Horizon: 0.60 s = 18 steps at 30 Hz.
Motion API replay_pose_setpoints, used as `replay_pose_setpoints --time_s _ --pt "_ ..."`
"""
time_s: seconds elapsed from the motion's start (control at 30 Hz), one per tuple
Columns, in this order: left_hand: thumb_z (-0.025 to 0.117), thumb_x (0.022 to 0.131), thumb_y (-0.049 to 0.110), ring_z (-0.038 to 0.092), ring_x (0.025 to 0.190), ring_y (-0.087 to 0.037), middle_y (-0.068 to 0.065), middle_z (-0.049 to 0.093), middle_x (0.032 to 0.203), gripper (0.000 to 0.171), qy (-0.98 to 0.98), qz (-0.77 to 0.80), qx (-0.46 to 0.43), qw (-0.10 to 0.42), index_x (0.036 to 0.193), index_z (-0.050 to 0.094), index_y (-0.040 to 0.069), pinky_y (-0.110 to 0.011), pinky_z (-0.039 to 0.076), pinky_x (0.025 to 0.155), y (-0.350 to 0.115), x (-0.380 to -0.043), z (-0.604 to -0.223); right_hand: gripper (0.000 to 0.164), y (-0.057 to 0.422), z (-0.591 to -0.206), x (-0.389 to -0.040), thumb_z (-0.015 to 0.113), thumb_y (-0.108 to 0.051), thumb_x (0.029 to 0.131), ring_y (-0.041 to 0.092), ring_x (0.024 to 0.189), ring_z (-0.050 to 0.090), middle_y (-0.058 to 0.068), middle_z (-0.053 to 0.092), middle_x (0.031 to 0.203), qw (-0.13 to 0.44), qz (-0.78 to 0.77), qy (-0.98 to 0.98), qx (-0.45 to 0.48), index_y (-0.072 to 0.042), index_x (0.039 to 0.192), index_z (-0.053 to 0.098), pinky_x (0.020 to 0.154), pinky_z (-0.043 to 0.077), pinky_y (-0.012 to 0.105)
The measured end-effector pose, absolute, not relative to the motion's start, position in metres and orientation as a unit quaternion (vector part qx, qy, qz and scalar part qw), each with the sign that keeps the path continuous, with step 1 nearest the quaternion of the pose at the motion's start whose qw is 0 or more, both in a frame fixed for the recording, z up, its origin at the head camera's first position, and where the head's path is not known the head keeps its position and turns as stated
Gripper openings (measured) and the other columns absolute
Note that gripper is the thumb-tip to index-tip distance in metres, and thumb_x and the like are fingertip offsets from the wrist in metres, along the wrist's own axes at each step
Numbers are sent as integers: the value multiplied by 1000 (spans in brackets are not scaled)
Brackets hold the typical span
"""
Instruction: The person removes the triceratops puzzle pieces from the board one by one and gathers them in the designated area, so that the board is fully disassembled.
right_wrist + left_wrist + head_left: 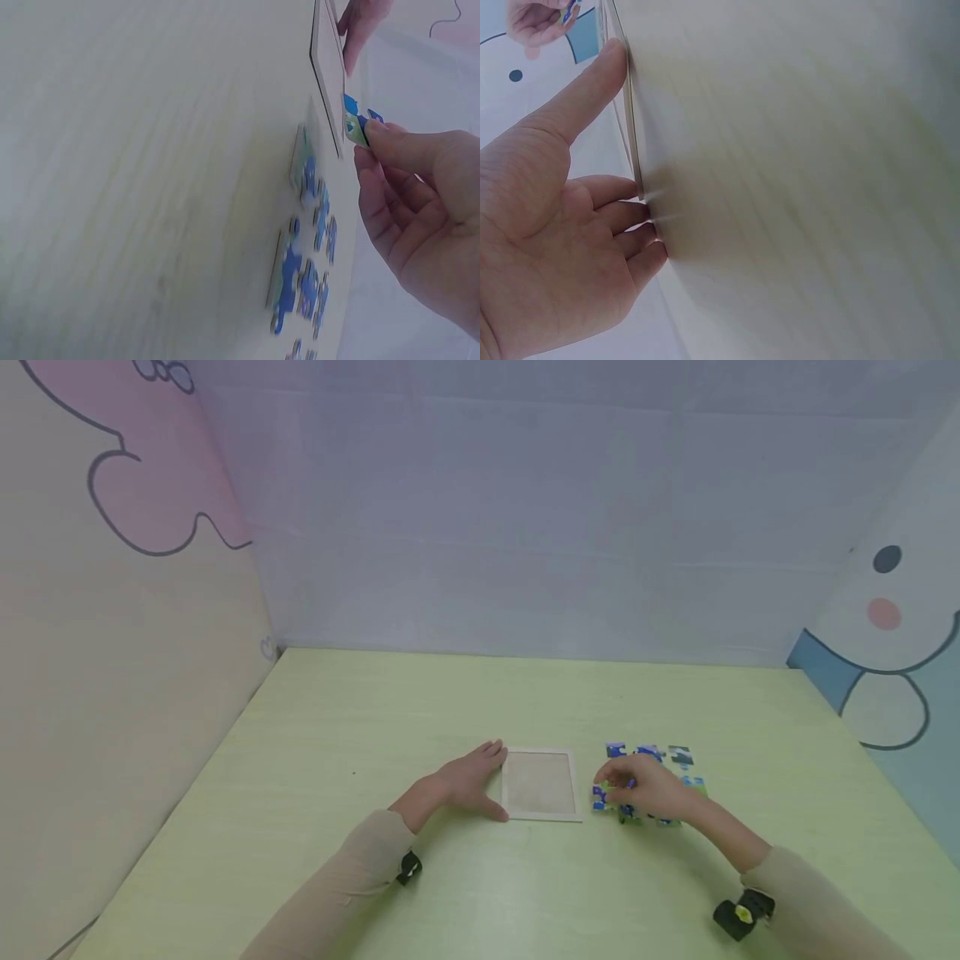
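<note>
A light wooden puzzle tray [579, 785] with a raised rim lies flat on the table. Along its left side my left hand [471, 781] is spread, thumb at the near corner and fingertips at the far corner. My right hand [647, 787] is over the loose puzzle pieces [681, 755] to the right of the tray. Between thumb and fingers it pinches a blue and green puzzle piece [355, 124], seen raised off the table in the right wrist view. Several pieces beneath are partly hidden by this hand.
The pale yellow-green table [420, 710] meets a plain backdrop [480, 527] at its far edge. Cartoon-printed panels [885, 693] stand at the left and right sides. Black wrist straps [738, 917] are worn on both arms.
</note>
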<state>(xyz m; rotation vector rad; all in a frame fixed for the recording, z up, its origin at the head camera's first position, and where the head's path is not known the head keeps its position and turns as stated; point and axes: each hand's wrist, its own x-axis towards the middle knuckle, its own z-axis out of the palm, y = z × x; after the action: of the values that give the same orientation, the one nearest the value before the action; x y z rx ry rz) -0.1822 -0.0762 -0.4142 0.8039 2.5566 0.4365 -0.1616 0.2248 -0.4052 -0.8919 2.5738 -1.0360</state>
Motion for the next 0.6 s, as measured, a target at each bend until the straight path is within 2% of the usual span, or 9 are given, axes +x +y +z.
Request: replay_pose_setpoints --time_s 0.23,0.6 --pt "72 74 44 7 139 -26 -13 11 151 98 919 165 287 215 143 19 0 -38 17 112 -76 -181 -415 18 272 -398 -150 66 -4 80 2 73 54 3 63 85 100 -349 881 -304 1 97 65 59 49 22" --pt "72 74 44 7 139 -26 -13 11 151 98 918 166 290 215 143 18 0 -38 17 112 -76 -182 -414 20 323 -405 -142 65 1 79 -1 71 53 2 64 85 94 -343 892 -280 6 98 64 55 48 21"
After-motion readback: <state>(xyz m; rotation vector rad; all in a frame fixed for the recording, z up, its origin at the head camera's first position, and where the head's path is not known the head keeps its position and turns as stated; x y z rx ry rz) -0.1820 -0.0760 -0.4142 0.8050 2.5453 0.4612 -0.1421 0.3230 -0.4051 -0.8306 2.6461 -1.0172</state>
